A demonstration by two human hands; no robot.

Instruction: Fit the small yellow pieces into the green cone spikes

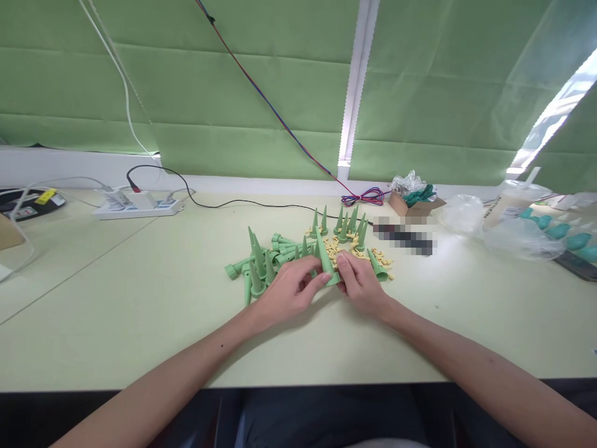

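Observation:
My left hand is closed around the lower part of a hollow green plastic cone, its tip pointing up and away from me. Fingers pinched, my right hand is at the wide end of that cone; what lies between its fingertips is hidden. Behind both hands is a scatter of small yellow plastic pieces. More green cones are heaped on the left, some upright and some lying down. Several others stand at the back, and a single cone lies tilted by my right hand.
On the pale table, a white power strip with cables sits back left. Toward the back right are a small cardboard box, coiled red-and-blue wire, a plastic cup, plastic bags and teal parts.

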